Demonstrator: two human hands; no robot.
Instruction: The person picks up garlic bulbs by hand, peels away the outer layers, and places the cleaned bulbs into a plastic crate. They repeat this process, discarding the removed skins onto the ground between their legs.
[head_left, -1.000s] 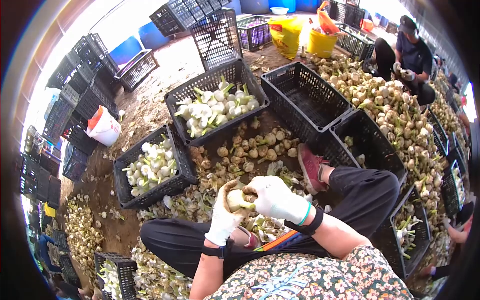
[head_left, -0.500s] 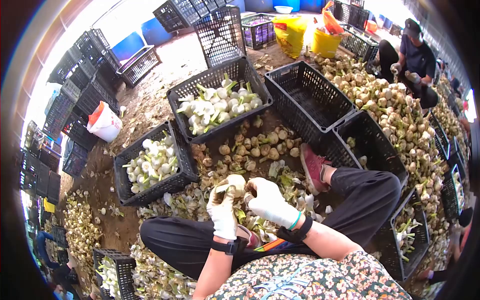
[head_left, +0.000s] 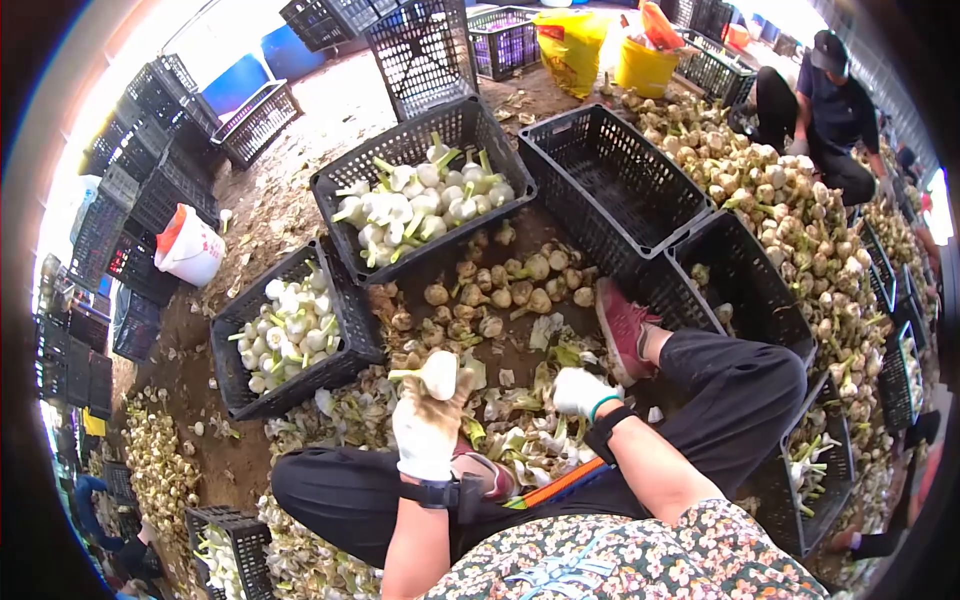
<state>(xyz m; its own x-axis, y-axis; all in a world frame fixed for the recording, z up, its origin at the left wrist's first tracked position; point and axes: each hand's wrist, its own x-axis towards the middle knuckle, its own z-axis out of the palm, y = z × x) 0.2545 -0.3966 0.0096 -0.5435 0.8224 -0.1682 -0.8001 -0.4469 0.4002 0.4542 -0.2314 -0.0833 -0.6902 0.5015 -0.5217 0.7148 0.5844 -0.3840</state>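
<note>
Dirt floor point(head_left: 285, 215), bulb point(head_left: 438, 373) between left fingers point(head_left: 424, 408)

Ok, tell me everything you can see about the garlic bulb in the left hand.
The garlic bulb is round and white and looks peeled clean, with a short pale green stem stub pointing left. It is held up in front of the person, gripped from below by the gloved left hand, which wraps its underside. Nothing else touches it.
</note>
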